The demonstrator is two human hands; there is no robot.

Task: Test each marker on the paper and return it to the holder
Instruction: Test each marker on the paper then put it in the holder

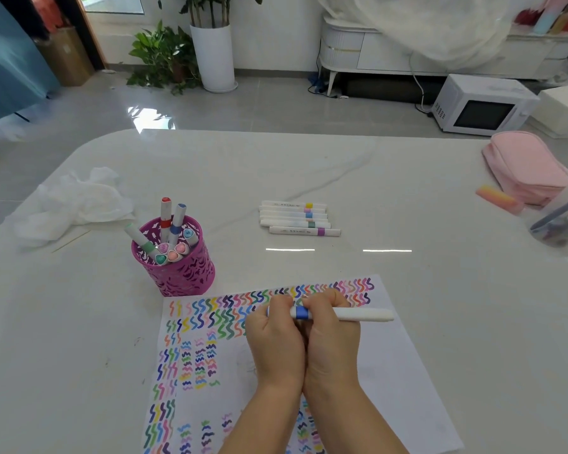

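Note:
Both my hands meet over the white paper (391, 371), which is covered in coloured squiggles. My right hand (332, 335) grips a white marker with a blue band (358, 314), lying level and pointing right. My left hand (276, 335) is closed on the marker's left end, whose cap or tip is hidden in the fingers. A pink perforated holder (177, 273) stands left of the paper with several markers upright in it. Several more white markers (297, 217) lie side by side on the table behind the paper.
A crumpled white tissue (76, 204) lies at the far left of the white marble table (440, 273). A pink pouch (525, 168) and a clear case of pens (561, 221) sit at the right edge. Beyond the table are floor, plants and a microwave.

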